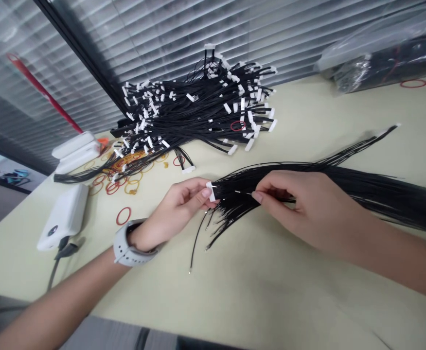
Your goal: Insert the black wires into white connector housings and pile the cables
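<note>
My left hand (178,206), with a grey watch on the wrist, pinches a small white connector (210,191) between thumb and fingers. My right hand (300,204) pinches a thin black wire (244,193) whose metal tip points at the connector, a short gap apart. Both hands hover over a fanned bundle of loose black wires (362,187) lying on the pale table (271,291).
A large pile of black wires with white connectors (198,109) lies at the back. Red and yellow rubber bands (123,177) are scattered at left near a white power bank (65,216) with its cable and white cases (76,150). Bagged parts (384,61) sit at back right.
</note>
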Tool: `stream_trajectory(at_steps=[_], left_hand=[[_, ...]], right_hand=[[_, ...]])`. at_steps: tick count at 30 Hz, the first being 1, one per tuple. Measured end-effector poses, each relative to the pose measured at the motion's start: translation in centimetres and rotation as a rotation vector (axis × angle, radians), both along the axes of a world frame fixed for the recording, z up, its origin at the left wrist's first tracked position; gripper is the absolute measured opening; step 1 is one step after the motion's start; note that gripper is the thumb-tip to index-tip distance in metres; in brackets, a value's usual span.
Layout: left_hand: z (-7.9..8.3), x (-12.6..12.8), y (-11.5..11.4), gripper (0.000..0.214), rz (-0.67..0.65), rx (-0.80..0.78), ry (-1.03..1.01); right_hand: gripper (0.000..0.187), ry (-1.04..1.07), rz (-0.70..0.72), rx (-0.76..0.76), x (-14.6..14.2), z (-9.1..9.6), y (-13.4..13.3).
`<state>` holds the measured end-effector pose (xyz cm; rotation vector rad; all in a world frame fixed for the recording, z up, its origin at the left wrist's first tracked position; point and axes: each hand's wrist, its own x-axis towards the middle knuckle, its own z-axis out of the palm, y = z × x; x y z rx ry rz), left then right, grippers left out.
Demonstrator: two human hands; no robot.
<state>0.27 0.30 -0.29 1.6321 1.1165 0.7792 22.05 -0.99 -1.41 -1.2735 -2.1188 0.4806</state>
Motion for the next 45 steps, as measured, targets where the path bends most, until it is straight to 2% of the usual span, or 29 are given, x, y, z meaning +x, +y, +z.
stream_trajectory(at_steps=[14,23,31,39,45], left_hand=[[-0.1,0.0,-0.1,0.012,0.048,-0.037,-0.063],[0.2,-0.1,0.0,0.011,-0.058,0.025,-0.015],[0.5,0.4,-1.0,0.016,-0.14,0.037,-0.002],[0.4,0.6,-1.3,0.015,-0.132,-0.003,-0.085],[0.6,0.6,-1.4,0.012,-0.124,-0.044,-0.069]], right_hand=[[0.014,-0.01,0.042,0.009,0.3,0.1,0.4],[0.013,-0.063,0.087,0.08,0.0,-0.2,0.4],[0.013,-0.009,0.134,0.051,-0.9,0.4,-0.4],[0.012,0.046,0.128,0.033,-1.3,0.6,-0.5],[0.013,0.058,0.156,0.052,-1.2,0.5,-0.6]])
